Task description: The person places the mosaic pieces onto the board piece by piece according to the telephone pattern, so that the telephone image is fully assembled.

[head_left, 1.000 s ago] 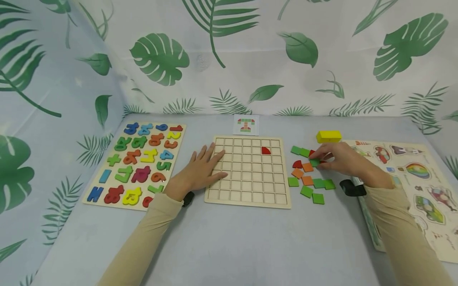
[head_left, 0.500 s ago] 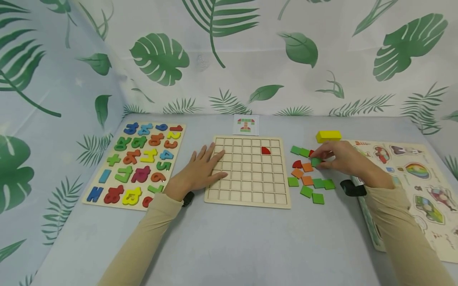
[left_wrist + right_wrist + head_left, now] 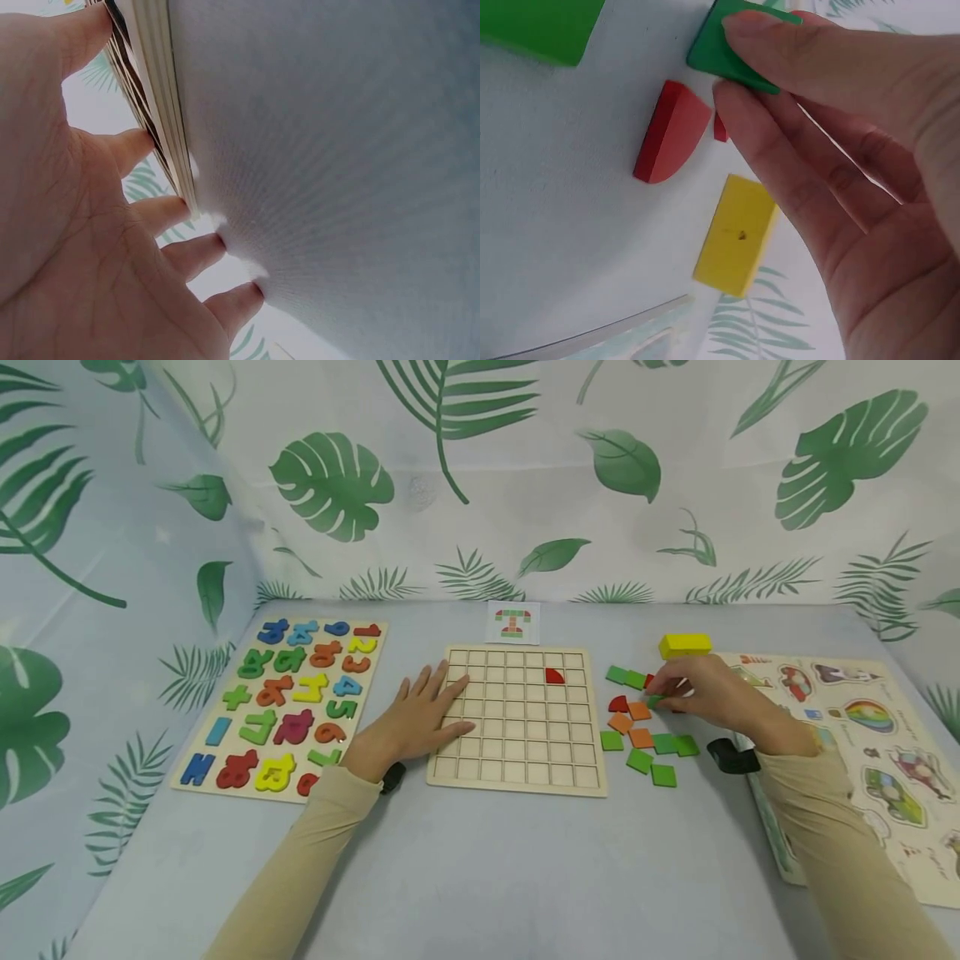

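My right hand pinches a green square tile between thumb and fingers, over the loose tiles at the right. Close by it lie a red quarter-round tile, a red one, an orange square and several green squares. My left hand rests with spread fingers on the left edge of the wooden grid board; in the left wrist view some fingertips touch the board's side. One red quarter-round piece sits in a cell near the board's upper right.
A pattern card lies behind the board. On the left is a number puzzle with colourful pieces. A picture puzzle board lies under the right forearm, with a yellow block behind it. A leaf-print cloth backdrop stands behind.
The right hand's fingers have drawn closer over the green tile, which now shows less in the head view. The left hand stays in place. The head view has shifted very slightly.
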{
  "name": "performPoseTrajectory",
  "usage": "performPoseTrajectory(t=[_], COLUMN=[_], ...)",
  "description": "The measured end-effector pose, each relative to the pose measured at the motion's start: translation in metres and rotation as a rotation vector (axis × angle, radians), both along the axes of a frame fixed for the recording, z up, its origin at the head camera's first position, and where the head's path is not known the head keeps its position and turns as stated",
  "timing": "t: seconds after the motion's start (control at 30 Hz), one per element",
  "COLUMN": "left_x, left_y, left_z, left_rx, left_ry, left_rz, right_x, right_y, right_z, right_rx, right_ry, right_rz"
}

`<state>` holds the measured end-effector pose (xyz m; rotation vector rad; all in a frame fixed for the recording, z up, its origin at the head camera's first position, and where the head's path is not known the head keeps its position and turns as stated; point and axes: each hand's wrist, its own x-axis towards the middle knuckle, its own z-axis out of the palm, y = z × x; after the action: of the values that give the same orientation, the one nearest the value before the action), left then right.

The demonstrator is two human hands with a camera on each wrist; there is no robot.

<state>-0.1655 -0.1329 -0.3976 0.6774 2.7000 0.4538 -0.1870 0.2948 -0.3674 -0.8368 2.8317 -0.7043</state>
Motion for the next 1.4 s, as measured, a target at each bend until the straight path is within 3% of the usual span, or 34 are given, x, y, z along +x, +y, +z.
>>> performPoseTrajectory(t=[0.13, 0.27, 0.4, 0.6, 0.8, 1.0, 1.2, 1.4], left_x=[-0.001, -0.001, 0.000, 0.000, -0.001, -0.001, -0.001, -0.001], left_y=[-0.001, -0.002, -0.002, -0.001, 0.000, 0.000, 0.000, -0.001], left_z=[-0.002, -0.003, -0.002, -0.002, -0.004, -0.003, -0.002, -0.002], left_rx=[0.001, 0.018, 0.032, 0.027, 0.021, 0.020, 0.022, 0.023], left_ry=[0.003, 0.012, 0.008, -0.003, -0.007, -0.014, -0.013, -0.009], left_rz=[0.002, -0.006, -0.013, -0.012, -0.007, -0.001, 0.001, -0.006], right_x=[-0.001, -0.001, -0.005, -0.017, -0.025, -0.032, -0.034, -0.036], right_y=[-0.006, -0.016, -0.028, -0.056, -0.084, -0.107, -0.123, -0.133], right_z=[0.003, 0.011, 0.020, 0.021, 0.014, 0.002, -0.010, -0.016], right_rx=[0.002, -0.033, -0.093, -0.200, -0.292, -0.349, -0.363, -0.347], right_ry=[0.019, 0.109, 0.195, 0.251, 0.227, 0.136, 0.054, 0.033], right_rz=[-0.009, -0.004, 0.028, 0.069, 0.015, -0.030, -0.024, 0.018])
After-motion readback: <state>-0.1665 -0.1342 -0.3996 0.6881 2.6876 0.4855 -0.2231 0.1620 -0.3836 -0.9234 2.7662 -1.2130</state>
